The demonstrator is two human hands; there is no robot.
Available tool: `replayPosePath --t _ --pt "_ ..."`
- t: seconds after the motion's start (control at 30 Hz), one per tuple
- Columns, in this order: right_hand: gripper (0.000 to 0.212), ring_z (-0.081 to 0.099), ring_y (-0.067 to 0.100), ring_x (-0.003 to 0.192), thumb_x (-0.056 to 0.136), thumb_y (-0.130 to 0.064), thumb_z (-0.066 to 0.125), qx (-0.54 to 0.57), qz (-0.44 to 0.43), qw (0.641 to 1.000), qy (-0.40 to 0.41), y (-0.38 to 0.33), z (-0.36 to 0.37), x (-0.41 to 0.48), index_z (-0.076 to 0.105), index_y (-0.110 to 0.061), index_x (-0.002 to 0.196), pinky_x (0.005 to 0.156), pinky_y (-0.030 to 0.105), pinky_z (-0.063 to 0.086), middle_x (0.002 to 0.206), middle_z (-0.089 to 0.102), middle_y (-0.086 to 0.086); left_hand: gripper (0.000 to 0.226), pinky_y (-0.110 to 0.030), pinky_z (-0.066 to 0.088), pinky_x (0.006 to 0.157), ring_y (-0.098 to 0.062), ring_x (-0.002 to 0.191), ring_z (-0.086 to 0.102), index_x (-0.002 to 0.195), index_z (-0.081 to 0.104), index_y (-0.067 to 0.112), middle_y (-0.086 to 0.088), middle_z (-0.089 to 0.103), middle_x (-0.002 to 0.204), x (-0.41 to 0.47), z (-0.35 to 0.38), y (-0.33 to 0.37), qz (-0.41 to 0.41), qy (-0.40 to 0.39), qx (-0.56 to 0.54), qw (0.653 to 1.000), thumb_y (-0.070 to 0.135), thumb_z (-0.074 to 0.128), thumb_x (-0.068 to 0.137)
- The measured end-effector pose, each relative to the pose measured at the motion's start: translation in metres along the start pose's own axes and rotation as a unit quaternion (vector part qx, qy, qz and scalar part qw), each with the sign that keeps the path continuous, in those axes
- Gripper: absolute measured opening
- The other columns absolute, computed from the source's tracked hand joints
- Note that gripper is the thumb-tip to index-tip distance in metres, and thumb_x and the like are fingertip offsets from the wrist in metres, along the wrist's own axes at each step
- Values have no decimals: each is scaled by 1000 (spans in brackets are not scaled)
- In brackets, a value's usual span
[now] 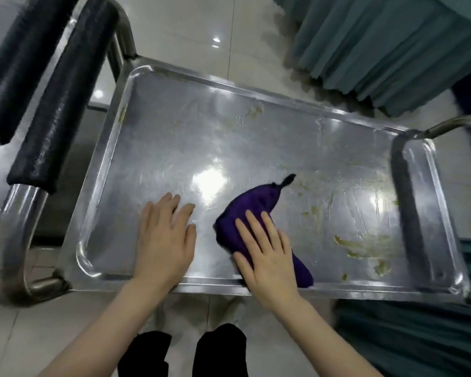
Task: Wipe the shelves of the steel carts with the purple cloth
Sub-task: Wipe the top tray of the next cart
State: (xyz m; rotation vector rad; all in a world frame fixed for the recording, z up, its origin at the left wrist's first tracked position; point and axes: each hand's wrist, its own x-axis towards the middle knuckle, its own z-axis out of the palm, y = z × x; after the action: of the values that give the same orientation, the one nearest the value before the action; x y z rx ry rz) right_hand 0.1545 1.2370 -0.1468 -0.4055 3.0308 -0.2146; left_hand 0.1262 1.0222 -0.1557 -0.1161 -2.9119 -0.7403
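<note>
The top shelf [174, 137] of a steel cart fills the view, a shiny tray with a raised rim. Yellow-green smears [362, 247] mark its right half and far side. The purple cloth [245, 210] lies bunched on the shelf near the front edge. My right hand [267, 248] lies flat on the cloth, fingers spread, pressing it against the steel. To the left of the cloth, my left hand [165, 238] rests palm down on the bare shelf with nothing in it.
A second steel cart stands at the left with black padded handles [57, 99]. The wiped cart's handle bar [452, 126] curves up at the right. Teal draped fabric [392, 50] hangs at the back right and front right. Tiled floor surrounds the cart.
</note>
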Motion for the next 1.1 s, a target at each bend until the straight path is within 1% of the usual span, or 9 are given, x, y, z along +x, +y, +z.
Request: replayPosePath --t 0.17,0.33,0.4,0.53,0.67,0.73,0.83,1.0,1.1 --pt "56 14 18 150 100 -50 35 0 -37 999 -15 36 -2 14 31 -29 152 111 44 30 161 22 -6 38 -52 19 117 -27 137 38 130 55 14 -8 49 142 12 29 53 47 -50 -12 998 14 47 93" --pt "55 6 16 150 102 -48 31 -7 147 989 31 99 -20 151 25 -30 154 115 40 18 162 17 -7 44 -52 19 117 -27 141 31 136 50 15 -8 40 149 0 45 64 39 -79 16 996 26 33 96" --pt "56 5 18 150 102 -49 29 0 167 986 18 112 -24 179 22 -29 154 116 41 17 163 16 -6 42 -54 22 115 -28 140 33 134 52 14 -9 42 148 0 47 65 43 -73 30 996 25 37 96" --pt "58 4 18 151 101 -48 32 -6 85 996 23 98 -20 107 22 -28 155 117 43 18 163 13 -5 39 -57 23 112 -31 137 35 132 54 15 -12 45 144 6 48 81 9 -55 35 998 23 44 95" --pt "57 13 21 150 101 -49 32 11 10 1000 12 85 -8 -31 28 -26 153 113 48 29 162 19 -3 42 -55 22 115 -27 140 34 135 52 15 -9 43 148 16 64 116 29 -78 15 996 24 35 96" --pt "57 14 20 150 101 -50 30 10 -11 1000 -4 98 -5 -49 28 -27 153 112 46 29 162 19 -5 45 -53 21 116 -27 140 34 135 51 15 -9 43 148 17 74 127 36 -85 14 996 25 31 96" --pt "58 10 18 150 100 -50 35 5 -9 1000 -13 125 -14 -5 29 -28 153 113 44 28 162 19 -6 45 -52 22 115 -26 142 31 136 49 14 -7 39 151 9 87 128 40 -67 38 996 29 34 97" --pt "56 5 17 150 101 -49 32 11 137 990 13 171 -32 120 24 -30 154 115 41 17 163 15 -6 48 -52 24 114 -28 141 32 135 47 14 -8 39 151 6 96 125 55 -31 85 994 38 39 95" --pt "57 2 18 150 102 -48 29 6 150 989 4 172 -34 132 20 -29 155 117 43 15 163 12 -6 47 -51 23 114 -28 140 33 134 48 15 -7 40 150 7 95 127 49 -23 92 994 38 40 93"
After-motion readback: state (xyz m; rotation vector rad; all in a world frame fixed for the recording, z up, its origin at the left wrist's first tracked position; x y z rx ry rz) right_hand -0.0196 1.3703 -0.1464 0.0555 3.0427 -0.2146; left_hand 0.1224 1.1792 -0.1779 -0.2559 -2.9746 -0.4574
